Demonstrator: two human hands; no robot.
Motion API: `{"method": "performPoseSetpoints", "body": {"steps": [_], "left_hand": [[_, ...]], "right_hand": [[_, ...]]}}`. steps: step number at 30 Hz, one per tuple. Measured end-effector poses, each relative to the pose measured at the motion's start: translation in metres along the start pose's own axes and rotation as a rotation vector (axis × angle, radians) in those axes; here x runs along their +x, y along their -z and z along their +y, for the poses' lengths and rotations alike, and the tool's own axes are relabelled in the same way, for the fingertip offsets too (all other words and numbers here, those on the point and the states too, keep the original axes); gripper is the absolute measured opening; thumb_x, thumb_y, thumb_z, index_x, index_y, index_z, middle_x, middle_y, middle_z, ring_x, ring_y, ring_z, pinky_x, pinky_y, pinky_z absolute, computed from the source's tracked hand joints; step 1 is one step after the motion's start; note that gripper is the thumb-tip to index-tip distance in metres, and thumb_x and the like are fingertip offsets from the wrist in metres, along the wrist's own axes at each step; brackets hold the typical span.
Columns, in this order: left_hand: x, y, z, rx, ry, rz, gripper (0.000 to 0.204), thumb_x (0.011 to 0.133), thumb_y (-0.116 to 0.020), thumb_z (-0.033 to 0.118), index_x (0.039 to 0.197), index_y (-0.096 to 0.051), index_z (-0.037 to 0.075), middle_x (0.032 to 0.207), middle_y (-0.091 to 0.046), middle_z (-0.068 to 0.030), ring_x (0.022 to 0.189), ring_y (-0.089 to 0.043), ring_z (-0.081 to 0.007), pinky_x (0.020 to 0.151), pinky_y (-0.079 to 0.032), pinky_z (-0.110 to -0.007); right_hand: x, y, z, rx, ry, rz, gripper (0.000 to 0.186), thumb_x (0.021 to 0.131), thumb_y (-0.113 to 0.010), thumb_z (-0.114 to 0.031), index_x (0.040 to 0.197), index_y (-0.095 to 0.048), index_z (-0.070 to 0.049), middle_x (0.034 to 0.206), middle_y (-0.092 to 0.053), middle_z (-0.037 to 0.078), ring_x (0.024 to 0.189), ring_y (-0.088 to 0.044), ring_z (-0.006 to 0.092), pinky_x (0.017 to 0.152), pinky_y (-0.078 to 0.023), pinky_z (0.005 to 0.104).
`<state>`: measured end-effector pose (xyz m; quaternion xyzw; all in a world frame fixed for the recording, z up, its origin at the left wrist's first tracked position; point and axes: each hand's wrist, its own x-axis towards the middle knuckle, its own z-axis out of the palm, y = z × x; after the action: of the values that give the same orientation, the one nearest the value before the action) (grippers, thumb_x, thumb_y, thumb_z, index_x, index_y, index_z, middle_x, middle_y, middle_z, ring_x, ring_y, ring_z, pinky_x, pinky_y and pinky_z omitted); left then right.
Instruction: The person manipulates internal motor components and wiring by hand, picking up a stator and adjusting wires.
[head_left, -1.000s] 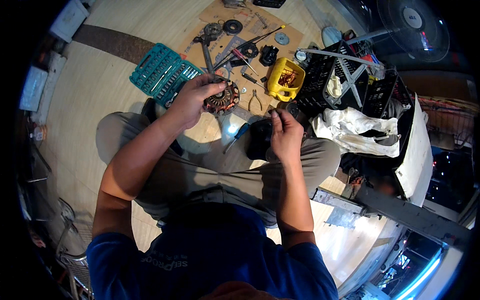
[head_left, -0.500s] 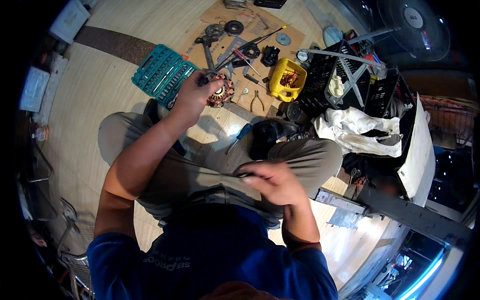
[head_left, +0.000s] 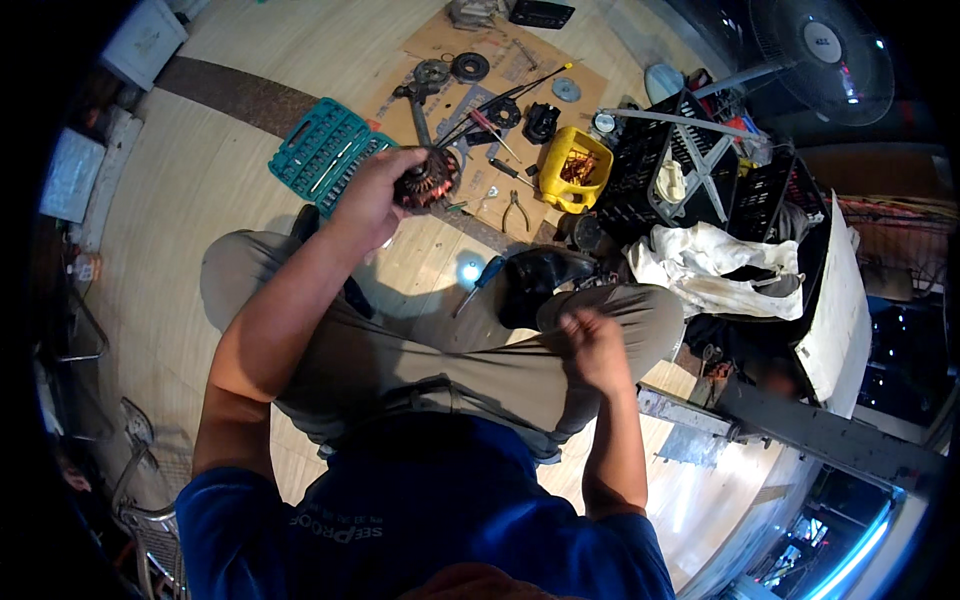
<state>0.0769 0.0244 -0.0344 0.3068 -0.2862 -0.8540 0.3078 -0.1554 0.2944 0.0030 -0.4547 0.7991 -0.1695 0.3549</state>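
Cardboard (head_left: pixel 585 108) ahead; open socket case (head_left: pixel 325 155) to its left. Right hand (head_left: pixel 598 348) over right thigh (head_left: pixel 535 378), apart, blurred: I can't tell if closed. Left hand (head_left: pixel 378 200) clamps copper-wound part (head_left: pixel 432 185) above cardboard's near edge; one-sided grip could slip, dropping it.

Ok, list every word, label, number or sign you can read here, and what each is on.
Blue shirt: pale lettering on the chest; I don't copy out printed words.
Cardboard sheet: dark print, too small and partly covered to read.
Fan hub: a mark, too small to read.
Copper-wound part in the left hand: no lettering can be made out.
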Motion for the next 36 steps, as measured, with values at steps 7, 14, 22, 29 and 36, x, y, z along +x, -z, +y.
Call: {"method": "performPoseSetpoints", "body": {"steps": [7, 14, 22, 29, 36], "left_hand": [[0.010, 0.006, -0.005, -0.009, -0.187, 0.144, 0.022, 0.094, -0.054, 0.020, 0.102, -0.062, 0.001, 0.093, -0.068, -0.0088, 0.081, -0.067, -0.0154, 0.072, -0.056, -0.030], [0.008, 0.006, -0.004, -0.026, -0.223, 0.204, 0.019, 0.094, -0.056, 0.017, 0.104, -0.058, 0.001, 0.095, -0.067, -0.0099, 0.083, -0.067, -0.0176, 0.075, -0.056, -0.033], [-0.018, -0.030, -0.033, 0.062, -0.177, 0.041, 0.025, 0.093, -0.058, 0.014, 0.113, -0.052, 0.000, 0.100, -0.064, -0.0101, 0.087, -0.065, -0.0163, 0.074, -0.056, -0.032], [-0.003, -0.018, -0.036, 0.056, -0.194, 0.076, 0.024, 0.092, -0.060, 0.021, 0.109, -0.056, 0.004, 0.102, -0.064, -0.0091, 0.091, -0.065, -0.0186, 0.082, -0.053, -0.034], [0.033, 0.042, -0.016, 0.133, -0.103, 0.137, 0.019, 0.094, -0.059, 0.022, 0.101, -0.061, 0.005, 0.088, -0.065, -0.0042, 0.071, -0.058, -0.0074, 0.049, -0.040, -0.019]], "right_hand": [[-0.100, -0.014, 0.015, 0.219, 0.092, -0.364, 0.016, 0.093, -0.059, -0.016, 0.099, -0.065, -0.002, 0.076, -0.064, 0.011, 0.069, -0.055, 0.0166, 0.068, -0.047, 0.0302], [-0.267, 0.018, 0.193, -0.278, -0.331, 0.172, 0.018, 0.091, -0.055, -0.017, 0.091, -0.066, -0.003, 0.077, -0.064, 0.021, 0.071, -0.065, 0.0364, 0.061, -0.049, 0.0408], [-0.474, -0.078, 0.273, -0.585, -0.935, 0.019, 0.033, 0.094, -0.046, -0.038, 0.091, -0.064, -0.011, 0.086, -0.066, 0.020, 0.083, -0.063, 0.0418, 0.071, -0.049, 0.0503], [-0.572, -0.107, 0.302, -0.099, -1.160, 0.495, 0.027, 0.089, -0.049, -0.025, 0.085, -0.066, -0.004, 0.074, -0.066, 0.014, 0.071, -0.063, 0.0267, 0.064, -0.050, 0.0366], [-0.679, -0.019, 0.294, -0.757, -1.488, 0.705, 0.058, 0.095, -0.043, -0.048, 0.077, -0.067, 0.001, 0.081, -0.064, 0.027, 0.072, -0.061, 0.0426, 0.065, -0.047, 0.0497]]}}
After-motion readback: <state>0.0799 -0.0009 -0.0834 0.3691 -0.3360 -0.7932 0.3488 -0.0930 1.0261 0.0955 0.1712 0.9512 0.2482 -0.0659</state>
